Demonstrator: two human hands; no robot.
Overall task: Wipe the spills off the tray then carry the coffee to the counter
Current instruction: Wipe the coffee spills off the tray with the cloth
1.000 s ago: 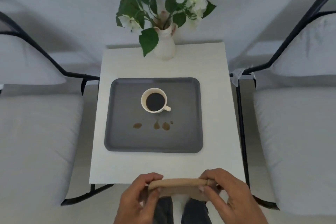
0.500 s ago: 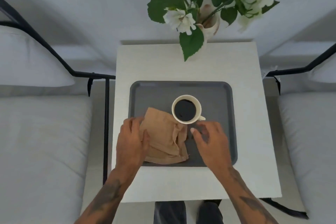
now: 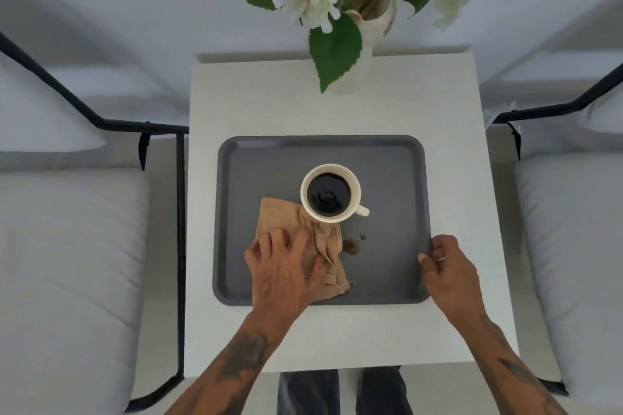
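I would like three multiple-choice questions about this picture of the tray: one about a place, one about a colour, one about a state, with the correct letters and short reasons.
1. Where is the right hand?
A. on the cup handle
B. at the right edge of the tray
C. on the vase

2. What colour is the cloth?
A. light brown
B. blue
C. white

3. What is the state of the tray near the cup?
A. fully clean
B. brown spills remain, uncovered
C. covered with flowers

Answers:
1. B: its fingers rest at the right rim.
2. A: the cloth under the left hand is tan.
3. B: brown spots show just right of the cloth.
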